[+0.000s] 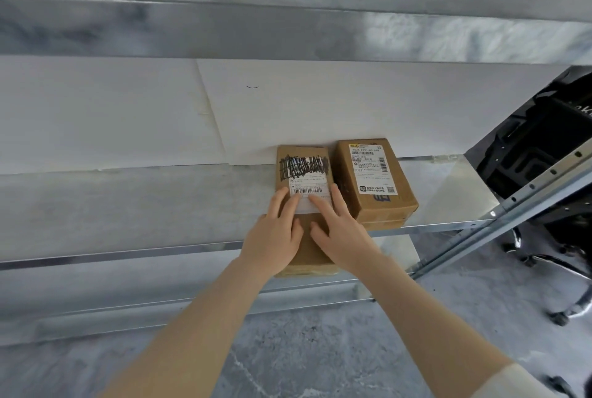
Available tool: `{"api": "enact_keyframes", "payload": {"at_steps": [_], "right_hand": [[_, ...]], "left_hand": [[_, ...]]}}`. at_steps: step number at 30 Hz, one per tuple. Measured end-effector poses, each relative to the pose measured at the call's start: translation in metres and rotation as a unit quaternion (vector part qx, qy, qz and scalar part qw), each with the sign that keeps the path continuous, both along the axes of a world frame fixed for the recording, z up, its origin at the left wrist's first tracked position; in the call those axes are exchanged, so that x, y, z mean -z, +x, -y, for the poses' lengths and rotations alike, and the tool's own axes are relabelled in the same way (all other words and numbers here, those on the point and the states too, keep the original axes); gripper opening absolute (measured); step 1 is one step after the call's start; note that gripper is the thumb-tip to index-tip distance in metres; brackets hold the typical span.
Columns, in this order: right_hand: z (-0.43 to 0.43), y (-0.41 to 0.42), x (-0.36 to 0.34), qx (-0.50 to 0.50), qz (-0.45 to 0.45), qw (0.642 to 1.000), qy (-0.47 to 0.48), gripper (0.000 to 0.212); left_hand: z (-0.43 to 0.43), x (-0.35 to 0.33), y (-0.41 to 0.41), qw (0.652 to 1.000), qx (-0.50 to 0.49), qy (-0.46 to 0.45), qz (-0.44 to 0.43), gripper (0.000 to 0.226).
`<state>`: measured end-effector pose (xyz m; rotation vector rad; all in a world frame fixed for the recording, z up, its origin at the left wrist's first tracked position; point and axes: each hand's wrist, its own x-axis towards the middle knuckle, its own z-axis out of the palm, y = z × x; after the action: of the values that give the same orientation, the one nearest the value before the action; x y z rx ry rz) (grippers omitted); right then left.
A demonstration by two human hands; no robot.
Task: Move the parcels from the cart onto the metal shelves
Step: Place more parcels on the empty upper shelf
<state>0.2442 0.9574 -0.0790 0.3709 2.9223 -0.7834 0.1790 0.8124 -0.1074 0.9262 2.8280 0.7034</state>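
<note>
A long brown cardboard parcel with a scribbled-over white label lies on the metal shelf, its near end sticking out past the shelf's front edge. My left hand and my right hand both rest flat on top of it, fingers spread over the label. Right beside it, touching or nearly so, a second brown parcel with a white shipping label stands on the same shelf. The cart is not in view.
Another metal shelf runs overhead and a lower one shows below. White boards back the shelf. At the right stand the shelf's slanted upright and a black office chair on a grey floor.
</note>
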Motion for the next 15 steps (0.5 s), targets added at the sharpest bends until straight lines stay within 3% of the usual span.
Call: {"api": "enact_keyframes", "payload": {"at_steps": [8,15], "right_hand": [[0.049,-0.002,-0.003,-0.072,0.019,0.997,-0.021,0.051],[0.152,-0.019,-0.009,-0.203,0.031,0.979,-0.014,0.053]], "left_hand": [[0.058,-0.007,0.026,0.997,-0.078,-0.006,-0.005,0.051],[0.163,-0.013,0.046,0.979,-0.203,-0.024,0.013,0.051]]}}
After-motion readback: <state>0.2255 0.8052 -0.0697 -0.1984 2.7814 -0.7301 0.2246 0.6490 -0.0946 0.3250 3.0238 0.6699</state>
